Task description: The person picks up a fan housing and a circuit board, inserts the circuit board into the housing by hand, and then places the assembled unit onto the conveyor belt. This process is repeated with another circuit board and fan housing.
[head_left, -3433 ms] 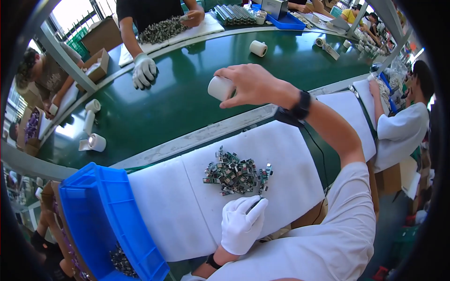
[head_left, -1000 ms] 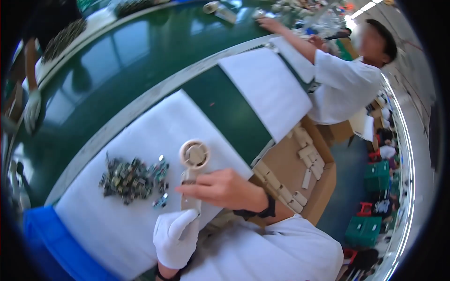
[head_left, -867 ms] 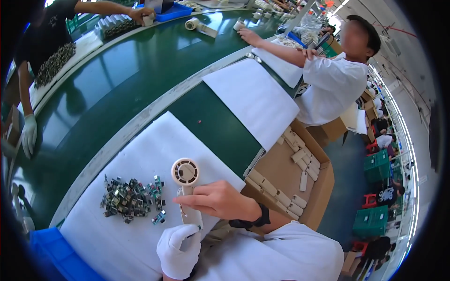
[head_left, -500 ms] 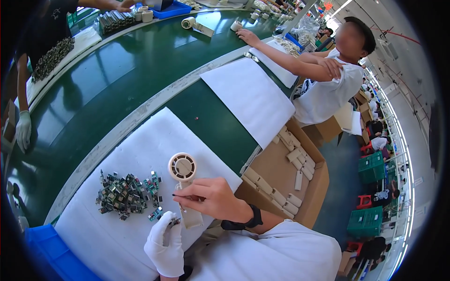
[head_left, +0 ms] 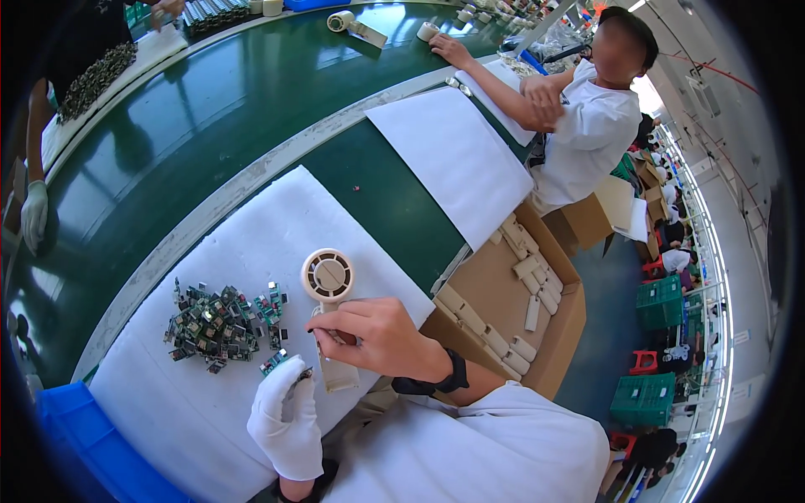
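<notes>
A cream handheld fan [head_left: 328,275] lies on the white foam sheet, its round grille away from me and its open handle [head_left: 340,375] toward me. My right hand [head_left: 384,337], bare with a black wristband, is closed in a pinch over the upper handle; what its fingertips hold is too small to make out. My left hand [head_left: 287,419], in a white glove, is closed on a small circuit board [head_left: 305,374] beside the handle. A pile of green circuit boards [head_left: 220,329] sits left of the fan, with several loose ones by its right side.
A cardboard box [head_left: 563,348] of cream fan parts stands at my right. At lower left is a blue bin [head_left: 101,444]. Beyond the foam sheet [head_left: 277,218] runs a green conveyor belt [head_left: 226,109]. A co-worker [head_left: 587,126] sits across to the right; another's gloved hand [head_left: 34,216] hangs at left.
The view has shifted slightly. Both my hands stay beside the fan; the dark tip seen at my right fingertips no longer shows. The co-worker's hand has slid down along the other arm.
</notes>
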The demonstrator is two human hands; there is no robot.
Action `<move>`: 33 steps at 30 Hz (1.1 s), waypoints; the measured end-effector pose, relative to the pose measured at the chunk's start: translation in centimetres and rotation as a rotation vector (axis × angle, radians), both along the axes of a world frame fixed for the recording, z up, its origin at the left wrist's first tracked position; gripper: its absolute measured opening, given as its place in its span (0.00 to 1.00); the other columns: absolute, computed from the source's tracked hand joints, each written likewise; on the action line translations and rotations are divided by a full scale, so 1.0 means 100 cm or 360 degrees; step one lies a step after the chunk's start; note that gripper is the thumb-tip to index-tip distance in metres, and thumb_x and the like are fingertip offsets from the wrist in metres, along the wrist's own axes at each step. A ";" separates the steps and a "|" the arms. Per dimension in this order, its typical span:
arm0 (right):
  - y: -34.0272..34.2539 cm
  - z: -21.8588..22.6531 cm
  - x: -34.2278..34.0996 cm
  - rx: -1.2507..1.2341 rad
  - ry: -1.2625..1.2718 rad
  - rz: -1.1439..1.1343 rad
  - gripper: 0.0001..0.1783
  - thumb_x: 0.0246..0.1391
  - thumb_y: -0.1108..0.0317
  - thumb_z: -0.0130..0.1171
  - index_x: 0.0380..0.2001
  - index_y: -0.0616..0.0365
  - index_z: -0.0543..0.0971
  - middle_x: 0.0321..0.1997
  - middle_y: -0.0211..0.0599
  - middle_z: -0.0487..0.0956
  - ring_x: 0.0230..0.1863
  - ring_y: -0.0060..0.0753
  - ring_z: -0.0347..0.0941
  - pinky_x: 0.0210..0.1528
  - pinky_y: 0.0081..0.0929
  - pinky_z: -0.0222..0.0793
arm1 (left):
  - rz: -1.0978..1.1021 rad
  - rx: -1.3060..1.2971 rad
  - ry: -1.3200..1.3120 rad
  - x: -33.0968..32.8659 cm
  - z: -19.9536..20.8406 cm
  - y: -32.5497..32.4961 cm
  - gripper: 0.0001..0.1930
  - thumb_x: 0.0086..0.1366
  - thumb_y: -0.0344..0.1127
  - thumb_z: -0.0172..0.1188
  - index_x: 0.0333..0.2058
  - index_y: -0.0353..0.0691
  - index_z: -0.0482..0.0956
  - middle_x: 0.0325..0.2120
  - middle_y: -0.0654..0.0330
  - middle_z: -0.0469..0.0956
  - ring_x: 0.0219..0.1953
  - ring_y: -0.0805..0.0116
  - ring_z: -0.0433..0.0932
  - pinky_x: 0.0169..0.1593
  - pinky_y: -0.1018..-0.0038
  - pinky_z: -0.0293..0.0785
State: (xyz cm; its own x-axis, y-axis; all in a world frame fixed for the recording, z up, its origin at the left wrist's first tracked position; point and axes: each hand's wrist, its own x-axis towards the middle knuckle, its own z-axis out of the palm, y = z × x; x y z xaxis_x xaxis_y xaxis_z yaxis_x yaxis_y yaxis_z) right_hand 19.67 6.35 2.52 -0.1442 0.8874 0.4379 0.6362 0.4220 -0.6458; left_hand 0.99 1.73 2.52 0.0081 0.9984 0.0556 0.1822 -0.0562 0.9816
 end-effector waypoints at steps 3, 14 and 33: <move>0.000 0.000 -0.002 0.0024 0.0008 -0.0006 0.07 0.49 0.73 0.68 0.33 0.52 0.85 0.16 0.25 0.72 0.16 0.24 0.69 0.20 0.24 0.65 | 0.0022 -0.0049 -0.0072 0.000 -0.008 0.000 0.15 0.61 0.19 0.64 0.47 0.37 0.82 0.42 0.55 0.84 0.44 0.64 0.83 0.48 0.71 0.79; -0.010 0.013 -0.001 -0.0168 0.0112 0.0310 0.06 0.45 0.75 0.69 0.30 0.56 0.84 0.16 0.30 0.74 0.16 0.26 0.71 0.19 0.24 0.66 | -0.0147 -0.0075 0.0039 -0.002 0.011 0.008 0.16 0.62 0.22 0.65 0.49 0.35 0.83 0.43 0.51 0.85 0.42 0.61 0.85 0.48 0.71 0.79; -0.023 0.026 -0.016 -0.0457 0.0072 0.0203 0.02 0.49 0.77 0.66 0.29 0.61 0.83 0.19 0.26 0.78 0.16 0.13 0.70 0.18 0.15 0.59 | -0.0105 0.0035 -0.0227 -0.013 -0.004 0.006 0.18 0.59 0.20 0.66 0.49 0.39 0.84 0.43 0.54 0.84 0.43 0.61 0.84 0.47 0.71 0.79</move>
State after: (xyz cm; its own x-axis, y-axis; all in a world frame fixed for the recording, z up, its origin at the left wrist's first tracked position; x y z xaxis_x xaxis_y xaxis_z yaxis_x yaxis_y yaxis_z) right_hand 18.09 4.09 5.13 -0.2484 0.9517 0.1806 0.5577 0.2929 -0.7767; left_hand -0.36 2.31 2.15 0.0643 0.9945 0.0826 0.0363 -0.0851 0.9957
